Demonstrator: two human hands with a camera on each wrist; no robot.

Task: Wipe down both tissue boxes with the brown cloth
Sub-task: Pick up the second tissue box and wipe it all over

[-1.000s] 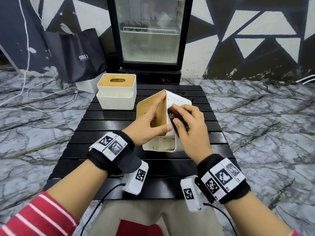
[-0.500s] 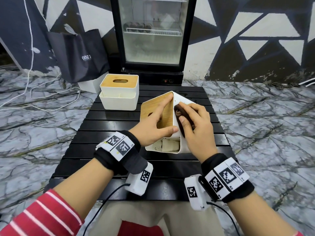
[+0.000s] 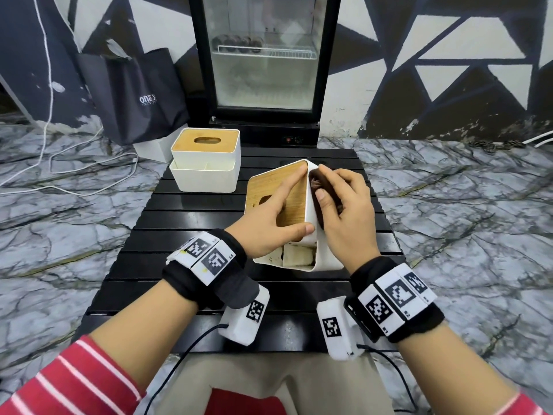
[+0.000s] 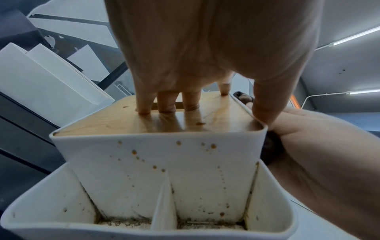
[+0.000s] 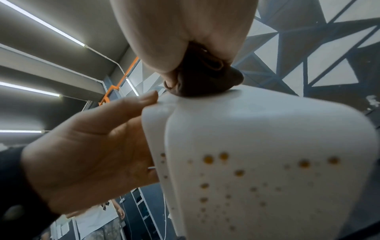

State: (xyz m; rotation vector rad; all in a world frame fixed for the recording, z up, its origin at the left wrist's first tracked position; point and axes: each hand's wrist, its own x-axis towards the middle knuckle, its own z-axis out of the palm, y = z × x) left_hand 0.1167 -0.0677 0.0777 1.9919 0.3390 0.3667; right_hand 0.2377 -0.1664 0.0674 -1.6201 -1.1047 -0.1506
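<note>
Near the table's [image 3: 155,265] mid-right, the spotted tissue box [image 3: 326,259] is tipped on edge — left hand [image 3: 269,226], fingers spread on its wooden lid w/ thumb at the rim, steadies it so the right hand [image 3: 344,214], pinching the bunched brown cloth [image 5: 205,81], can rub its side; 2nd tissue box [image 3: 206,166] waits at the back-left corner.

head view looking down from above; both wrist views close, looking up along the tilted white wooden-lidded tissue box [image 3: 302,259] [image 4: 156,162] [image 5: 257,146].

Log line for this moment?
left hand: steadies tilted white tissue box with wooden lid | right hand: presses brown cloth on its side | other box: untouched
</note>
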